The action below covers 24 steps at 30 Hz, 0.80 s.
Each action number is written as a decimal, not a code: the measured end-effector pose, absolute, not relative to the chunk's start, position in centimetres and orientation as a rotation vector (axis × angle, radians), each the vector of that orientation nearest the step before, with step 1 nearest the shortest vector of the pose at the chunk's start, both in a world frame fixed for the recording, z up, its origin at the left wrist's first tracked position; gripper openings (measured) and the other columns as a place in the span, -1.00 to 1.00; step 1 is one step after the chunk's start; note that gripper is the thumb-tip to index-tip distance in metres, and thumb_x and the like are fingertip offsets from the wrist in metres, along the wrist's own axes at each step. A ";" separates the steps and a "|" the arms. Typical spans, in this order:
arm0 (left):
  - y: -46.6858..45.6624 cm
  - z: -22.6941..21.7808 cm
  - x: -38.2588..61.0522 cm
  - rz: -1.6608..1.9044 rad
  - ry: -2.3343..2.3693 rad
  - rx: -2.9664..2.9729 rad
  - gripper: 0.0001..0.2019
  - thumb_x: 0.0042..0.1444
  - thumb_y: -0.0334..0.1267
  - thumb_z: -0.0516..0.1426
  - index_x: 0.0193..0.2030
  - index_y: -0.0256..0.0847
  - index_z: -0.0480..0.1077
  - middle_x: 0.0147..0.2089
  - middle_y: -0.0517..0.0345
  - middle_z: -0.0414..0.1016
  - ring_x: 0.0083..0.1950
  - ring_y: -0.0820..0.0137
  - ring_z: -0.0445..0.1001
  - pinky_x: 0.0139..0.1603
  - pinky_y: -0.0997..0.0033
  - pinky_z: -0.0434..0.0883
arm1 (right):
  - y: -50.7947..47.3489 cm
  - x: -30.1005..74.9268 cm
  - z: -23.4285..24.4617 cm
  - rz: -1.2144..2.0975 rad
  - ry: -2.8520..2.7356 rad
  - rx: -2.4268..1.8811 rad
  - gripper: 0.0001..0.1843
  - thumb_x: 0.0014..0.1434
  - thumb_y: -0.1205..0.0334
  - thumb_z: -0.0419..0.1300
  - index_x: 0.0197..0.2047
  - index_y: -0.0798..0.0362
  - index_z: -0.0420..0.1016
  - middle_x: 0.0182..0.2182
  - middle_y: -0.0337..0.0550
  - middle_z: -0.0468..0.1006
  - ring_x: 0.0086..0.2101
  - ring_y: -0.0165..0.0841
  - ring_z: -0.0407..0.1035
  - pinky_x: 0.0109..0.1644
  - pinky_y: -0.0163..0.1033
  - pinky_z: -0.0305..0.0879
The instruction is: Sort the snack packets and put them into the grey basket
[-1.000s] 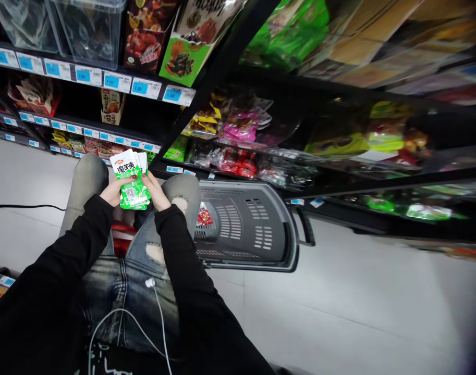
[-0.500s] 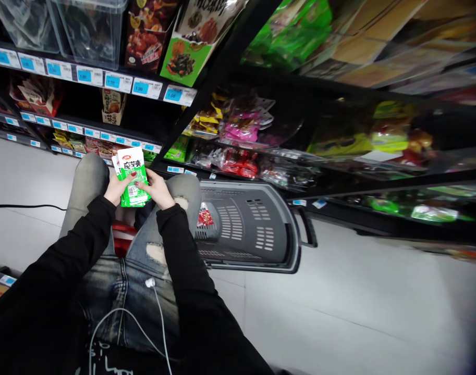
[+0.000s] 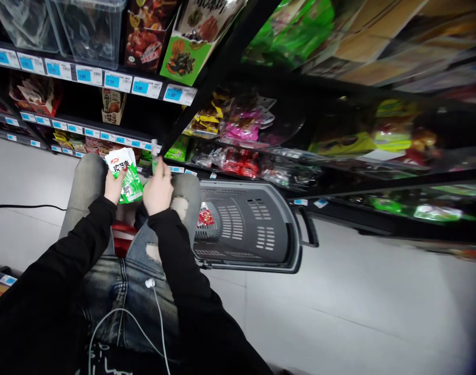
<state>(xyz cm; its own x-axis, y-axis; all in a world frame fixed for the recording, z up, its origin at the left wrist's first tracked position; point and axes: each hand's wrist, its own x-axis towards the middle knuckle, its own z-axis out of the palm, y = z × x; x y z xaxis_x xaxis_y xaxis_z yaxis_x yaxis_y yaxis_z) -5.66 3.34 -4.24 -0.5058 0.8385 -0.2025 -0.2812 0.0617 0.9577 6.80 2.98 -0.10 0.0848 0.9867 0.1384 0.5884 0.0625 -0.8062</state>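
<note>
Several green-and-white snack packets are fanned together above my knees, gripped by my left hand with the thumb on the front one. My right hand is apart from them, a short way to the right over my other knee. Its fingers are closed on a single snack packet, green and white, seen almost edge-on and slightly blurred. Beside my right knee stands a grey shopping basket with a red snack packet lying in it.
Shelves with blue-and-white price tags run ahead, holding clear plastic bins and snack boxes. Bagged snacks fill the shelves to the right. The basket's handle juts out over pale floor tiles. A white earphone cord hangs over my lap.
My right hand has left the stack, moving right and turning with one packet in its fingers. The packets in my left hand have tilted and shifted slightly left.
</note>
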 end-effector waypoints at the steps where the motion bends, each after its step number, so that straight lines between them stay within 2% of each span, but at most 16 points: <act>1: 3.3 -4.2 -5.7 1.591 1.451 0.600 -0.69 -0.07 -0.31 0.23 -0.12 -0.21 0.40 -0.11 0.10 0.54 -0.01 0.29 0.48 0.09 0.33 0.33 | 2.3 6.0 0.3 0.685 -1.685 -1.583 -0.46 0.13 0.34 -0.04 0.20 0.04 0.25 0.20 0.10 0.24 -0.01 -0.03 0.33 0.09 0.11 0.24; 3: 3.3 -4.0 -5.7 1.582 1.437 0.581 -0.73 -0.05 -0.33 0.20 -0.14 -0.21 0.40 -0.11 0.09 0.54 -0.01 0.30 0.48 0.10 0.33 0.33 | 1.4 4.8 0.7 0.722 -1.820 -1.502 -0.48 0.15 0.26 0.01 0.20 -0.01 0.28 0.20 0.05 0.25 0.02 -0.02 0.27 0.12 0.11 0.21; 6: 3.3 -3.6 -5.7 1.585 1.407 0.497 -0.77 -0.01 -0.38 0.15 -0.15 -0.22 0.39 -0.11 0.07 0.55 0.01 0.32 0.48 0.11 0.32 0.32 | 1.4 4.4 0.5 0.763 -1.848 -1.415 -0.58 0.16 0.11 0.07 0.08 -0.06 0.41 0.07 0.00 0.40 0.04 -0.05 0.21 0.17 0.10 0.15; 9: 3.3 -3.3 -5.5 1.577 1.340 0.421 -0.74 -0.01 -0.38 0.15 -0.12 -0.22 0.38 -0.11 0.05 0.56 -0.01 0.27 0.51 0.09 0.26 0.36 | 2.7 5.3 -0.6 0.862 -1.706 -1.378 -0.66 0.14 0.11 0.09 -0.04 -0.03 0.50 -0.06 -0.02 0.45 0.01 -0.15 0.24 0.18 0.02 0.15; 13: 3.1 -2.7 -5.1 1.530 1.294 0.452 -0.66 -0.06 -0.33 0.21 -0.09 -0.23 0.38 -0.11 0.02 0.56 -0.05 0.19 0.53 0.05 0.17 0.40 | 4.6 7.0 -2.5 1.146 -1.406 -1.402 -0.40 -0.10 0.05 0.30 0.02 0.08 0.39 -0.20 -0.07 0.51 -0.15 -0.24 0.37 0.01 -0.09 0.31; 14: 3.1 -2.6 -5.1 1.520 1.289 0.465 -0.65 -0.09 -0.30 0.23 -0.10 -0.24 0.38 -0.12 0.01 0.56 -0.06 0.18 0.53 0.04 0.16 0.40 | 5.0 7.5 -2.9 1.202 -1.352 -1.410 -0.41 -0.15 0.03 0.33 -0.04 0.09 0.41 -0.27 -0.11 0.52 -0.22 -0.26 0.39 -0.05 -0.11 0.33; 16: 3.0 -2.3 -5.0 1.507 1.272 0.485 -0.61 -0.15 -0.23 0.28 -0.14 -0.26 0.39 -0.13 -0.02 0.57 -0.07 0.15 0.53 0.02 0.14 0.41 | 5.5 8.4 -3.3 1.255 -1.253 -1.410 -0.54 -0.23 0.01 0.35 -0.26 0.08 0.45 -0.40 -0.21 0.52 -0.35 -0.32 0.39 -0.16 -0.17 0.34; 18: 3.0 -2.2 -4.9 1.501 1.253 0.497 -0.58 -0.22 -0.18 0.32 -0.18 -0.26 0.41 -0.16 -0.01 0.58 -0.10 0.16 0.54 -0.01 0.16 0.42 | 5.9 9.2 -3.3 1.269 -1.112 -1.361 -0.62 -0.25 0.00 0.34 -0.42 0.07 0.40 -0.50 -0.28 0.47 -0.42 -0.38 0.35 -0.25 -0.24 0.31; 24: 3.2 -2.6 -5.2 1.486 1.280 0.476 -0.58 -0.28 -0.16 0.35 -0.24 -0.25 0.41 -0.27 0.09 0.58 -0.26 0.32 0.53 -0.14 0.31 0.43 | 6.9 10.9 -2.8 1.191 -0.826 -1.203 -0.69 -0.19 0.06 0.26 -0.45 0.03 0.27 -0.55 -0.37 0.37 -0.49 -0.48 0.25 -0.34 -0.34 0.21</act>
<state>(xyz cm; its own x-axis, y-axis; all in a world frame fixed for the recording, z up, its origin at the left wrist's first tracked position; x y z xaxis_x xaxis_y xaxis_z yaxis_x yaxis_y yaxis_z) -5.19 3.25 -2.57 -0.3528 0.8781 -0.3232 -0.4499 0.1437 0.8815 10.88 6.88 -2.80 0.2257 0.9679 -0.1106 -0.2351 -0.0561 -0.9704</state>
